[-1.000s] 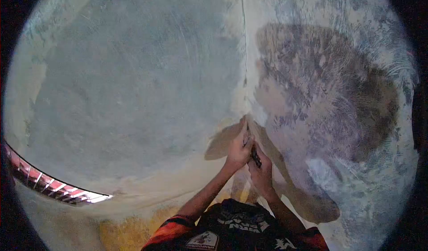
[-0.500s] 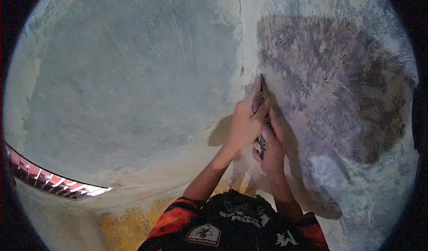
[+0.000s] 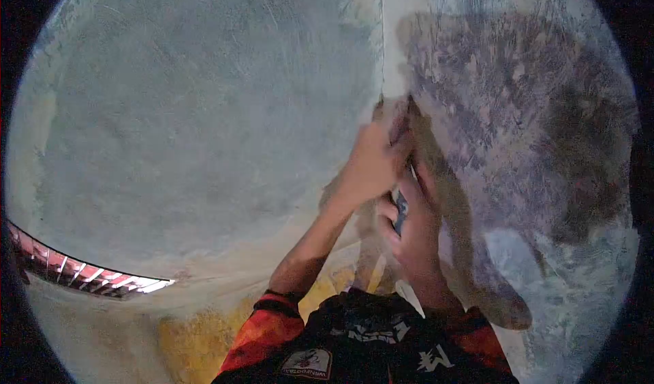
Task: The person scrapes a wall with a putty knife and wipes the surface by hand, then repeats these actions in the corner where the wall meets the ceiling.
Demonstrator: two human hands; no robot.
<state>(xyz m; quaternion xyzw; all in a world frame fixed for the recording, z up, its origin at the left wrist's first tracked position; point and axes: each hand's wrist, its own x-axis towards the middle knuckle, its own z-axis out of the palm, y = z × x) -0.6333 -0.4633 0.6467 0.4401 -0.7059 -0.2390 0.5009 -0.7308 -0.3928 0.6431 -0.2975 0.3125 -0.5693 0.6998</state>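
Note:
My left hand (image 3: 375, 159) is closed around the upper part of a dark, narrow tool (image 3: 400, 212), its fingers blurred by motion. Just below and to the right, my right hand (image 3: 415, 213) grips the tool's lower part. The tool's tip points up along the wall (image 3: 225, 111), beside a thin vertical crack (image 3: 382, 50). What kind of tool it is, I cannot make out. Both hands are close together at the wall surface.
A rough, dark patch of wall and a shadow (image 3: 504, 111) lie to the right. At the lower left is a barred opening (image 3: 88, 276). Yellowish colouring (image 3: 197, 343) shows below, beside my black and red shirt (image 3: 368, 336).
Both hands and the tool have shifted slightly upward against the wall. The crack and wall appear a little further right in view. Fingers of my right hand are slightly more spread on the tool.

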